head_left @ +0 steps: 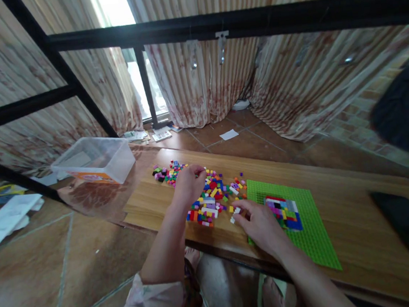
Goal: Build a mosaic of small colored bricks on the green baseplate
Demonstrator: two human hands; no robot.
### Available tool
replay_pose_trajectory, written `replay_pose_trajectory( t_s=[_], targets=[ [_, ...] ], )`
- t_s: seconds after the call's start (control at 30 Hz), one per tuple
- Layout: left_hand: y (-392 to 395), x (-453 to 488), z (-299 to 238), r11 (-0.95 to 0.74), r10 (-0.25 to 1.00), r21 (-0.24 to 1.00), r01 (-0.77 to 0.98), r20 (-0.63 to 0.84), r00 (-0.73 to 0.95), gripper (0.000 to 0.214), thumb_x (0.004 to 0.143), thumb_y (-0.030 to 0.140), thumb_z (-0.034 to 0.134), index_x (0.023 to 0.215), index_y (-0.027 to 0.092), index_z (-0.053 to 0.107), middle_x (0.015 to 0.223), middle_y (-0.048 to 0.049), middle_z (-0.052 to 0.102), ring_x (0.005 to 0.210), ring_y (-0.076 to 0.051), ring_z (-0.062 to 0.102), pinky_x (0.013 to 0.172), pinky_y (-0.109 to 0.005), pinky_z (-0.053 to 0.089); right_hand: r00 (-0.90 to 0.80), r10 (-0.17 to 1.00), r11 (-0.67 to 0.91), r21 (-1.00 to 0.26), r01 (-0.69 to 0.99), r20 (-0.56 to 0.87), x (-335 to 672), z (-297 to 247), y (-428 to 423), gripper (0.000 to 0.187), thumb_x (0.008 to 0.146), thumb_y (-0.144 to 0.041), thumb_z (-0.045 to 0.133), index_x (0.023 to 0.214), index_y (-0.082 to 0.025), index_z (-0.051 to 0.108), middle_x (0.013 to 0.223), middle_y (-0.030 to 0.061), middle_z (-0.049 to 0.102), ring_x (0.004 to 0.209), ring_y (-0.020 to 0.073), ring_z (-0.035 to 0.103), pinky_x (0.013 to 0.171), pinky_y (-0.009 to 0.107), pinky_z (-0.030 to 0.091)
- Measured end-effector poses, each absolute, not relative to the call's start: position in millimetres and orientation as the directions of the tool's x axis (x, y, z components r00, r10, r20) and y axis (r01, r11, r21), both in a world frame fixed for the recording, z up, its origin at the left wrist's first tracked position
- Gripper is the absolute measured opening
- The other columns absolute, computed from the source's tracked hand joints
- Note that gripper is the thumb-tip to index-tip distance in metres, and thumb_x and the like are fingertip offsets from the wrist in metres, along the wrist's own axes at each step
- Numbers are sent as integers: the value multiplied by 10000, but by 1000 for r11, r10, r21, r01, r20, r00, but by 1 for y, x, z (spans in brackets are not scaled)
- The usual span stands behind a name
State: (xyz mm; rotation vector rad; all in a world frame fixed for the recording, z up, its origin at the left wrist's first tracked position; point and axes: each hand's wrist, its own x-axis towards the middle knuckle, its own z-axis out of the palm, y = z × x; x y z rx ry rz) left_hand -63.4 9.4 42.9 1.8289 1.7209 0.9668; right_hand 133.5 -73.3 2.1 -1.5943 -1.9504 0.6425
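Observation:
Over the pile of small coloured building bricks (213, 191) is my left hand (190, 186), its thumb and fingertips pinched together. Whatever lies between those fingertips is too small to make out. My right hand (260, 223) reaches across the left edge of the green baseplate (316, 239), thumb and forefinger closed about a small white brick (236, 210). Other white and yellow bricks lie just beside these fingertips. On the baseplate sits a flat block of joined multicoloured bricks (286, 212), partly covered by my right hand.
The bricks lie on a long wooden bench (151, 197). A clear plastic bin (118, 162) with an orange label stands at its left end. To the right rests a dark phone-like slab (408, 223). A black metal rail (214, 25) runs across beyond the bench, before striped curtains.

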Motion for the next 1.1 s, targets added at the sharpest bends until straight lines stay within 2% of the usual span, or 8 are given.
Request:
replay_pose_trajectory(
  t_s=[0.13,0.23,0.37,0.6,0.7,0.83,0.93,1.1],
  targets=[
    [8,-65,49,-87,979,748,658,187,-83,207,770,191,521,773,134,720,705,-39,689,670,-138,582,606,-218,408,-139,959,267,-627,732,245,121,-1,-74,199,828,-216,558,985,-211,679,1066,76,644,852,209,638,772,347,487],
    [8,-68,50,-82,968,767,636,212,-131,219,784,185,508,779,131,720,733,-47,697,687,-138,591,631,-223,420,-263,934,357,-652,669,241,103,-4,-82,159,871,-245,542,924,-234,692,1017,55,627,820,181,628,725,313,497],
    [9,-69,48,-88,965,770,632,223,-137,218,799,196,509,790,134,717,756,-50,704,706,-141,599,650,-226,430,-403,887,449,-635,629,228,79,-10,-91,171,877,-210,531,917,-238,695,1013,59,608,887,188,616,766,319,506],
    [6,-69,48,-103,966,746,658,233,-113,207,804,192,508,777,145,708,751,-42,705,715,-143,603,675,-238,435,-393,895,444,-515,733,212,59,-19,-89,145,871,-218,536,820,-217,672,1019,86,597,847,212,602,730,348,515],
    [6,-69,50,-100,969,747,658,224,-107,202,801,187,511,769,146,706,741,-38,699,710,-141,596,671,-236,433,-388,896,442,-535,720,218,57,-18,-87,163,883,-201,515,805,-215,657,1013,83,600,839,202,602,746,339,508],
    [6,-69,51,-104,978,808,580,190,-89,186,787,191,524,741,135,695,691,-25,674,668,-126,576,624,-217,417,-331,909,415,-626,660,253,69,-6,-82,138,910,-222,493,896,-214,630,980,63,621,847,192,609,751,319,484],
    [4,-64,49,-92,996,893,441,92,22,190,782,256,557,713,124,675,611,-1,621,580,-105,528,536,-199,382,-200,934,353,-674,649,296,85,7,-75,137,923,-271,488,901,-215,611,883,40,637,824,188,610,737,307,465],
    [-9,-43,49,58,898,972,229,-151,414,243,774,363,603,733,128,648,574,19,578,505,-76,484,467,-178,345,-46,927,312,-700,642,372,108,21,-67,170,918,-284,474,923,-218,631,907,53,660,861,194,611,775,321,472]
  ],
)
